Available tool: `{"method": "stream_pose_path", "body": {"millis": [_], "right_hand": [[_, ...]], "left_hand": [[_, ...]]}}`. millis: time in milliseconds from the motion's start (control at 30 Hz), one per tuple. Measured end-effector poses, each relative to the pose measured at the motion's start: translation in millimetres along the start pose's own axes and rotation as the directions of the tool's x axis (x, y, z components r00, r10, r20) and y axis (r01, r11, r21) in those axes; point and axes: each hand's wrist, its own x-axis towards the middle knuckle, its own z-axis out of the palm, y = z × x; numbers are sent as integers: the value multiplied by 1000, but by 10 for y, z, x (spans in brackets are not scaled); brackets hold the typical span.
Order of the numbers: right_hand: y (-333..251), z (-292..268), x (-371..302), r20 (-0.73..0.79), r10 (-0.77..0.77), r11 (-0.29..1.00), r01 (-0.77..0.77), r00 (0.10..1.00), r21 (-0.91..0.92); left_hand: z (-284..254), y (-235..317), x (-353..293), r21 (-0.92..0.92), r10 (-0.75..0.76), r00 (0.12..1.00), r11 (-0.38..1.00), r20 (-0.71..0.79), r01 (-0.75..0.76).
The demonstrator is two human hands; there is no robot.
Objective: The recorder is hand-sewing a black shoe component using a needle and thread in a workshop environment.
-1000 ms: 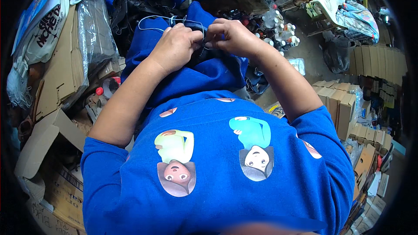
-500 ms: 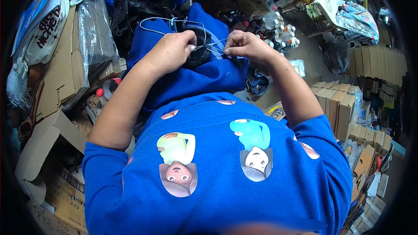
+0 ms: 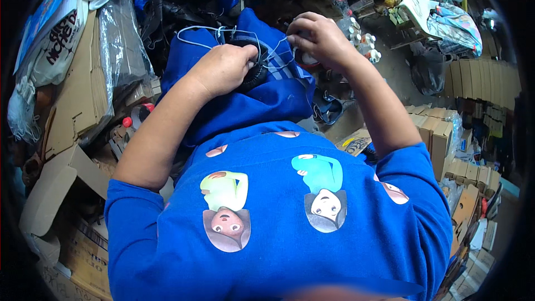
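Note:
A black, rounded piece with a ridged edge [image 3: 255,76] rests on the blue cloth over my lap; its exact kind is hard to tell. My left hand [image 3: 224,69] is closed right at this piece, thumb and fingers pressed together, and what they pinch is hidden. A thin pale cord [image 3: 192,28] loops out to the left above that hand and crosses the black piece. More strands run right to my right hand [image 3: 320,39], which pinches the cord between thumb and fingers. It is raised just past the cloth's right edge.
Flattened cardboard [image 3: 78,86] and plastic-wrapped sheets stand at my left. An opened carton [image 3: 53,189] lies nearer. On the right are stacked cardboard pieces [image 3: 437,134], white bottles [image 3: 368,47] and a white plastic chair [image 3: 415,3]. Dark sandals [image 3: 329,108] lie beside my lap.
My right hand has moved up and slightly right with the cord, drawing a strand out. My left hand has shifted slightly right and down at the black piece.

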Motion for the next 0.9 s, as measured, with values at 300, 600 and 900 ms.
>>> {"method": "stream_pose_path", "body": {"millis": [300,600,900], "right_hand": [[-345,173,74,303,-252,897,339,919,-283],[280,118,-366,209,-125,958,172,970,-228],[481,-404,-667,79,56,951,-29,995,-307]], "left_hand": [[58,-156,-120,163,185,976,973,-112,-165],[-144,-276,-750,436,193,959,896,-207,-86],[-333,-567,-1417,356,-18,923,920,-385,167]]}}
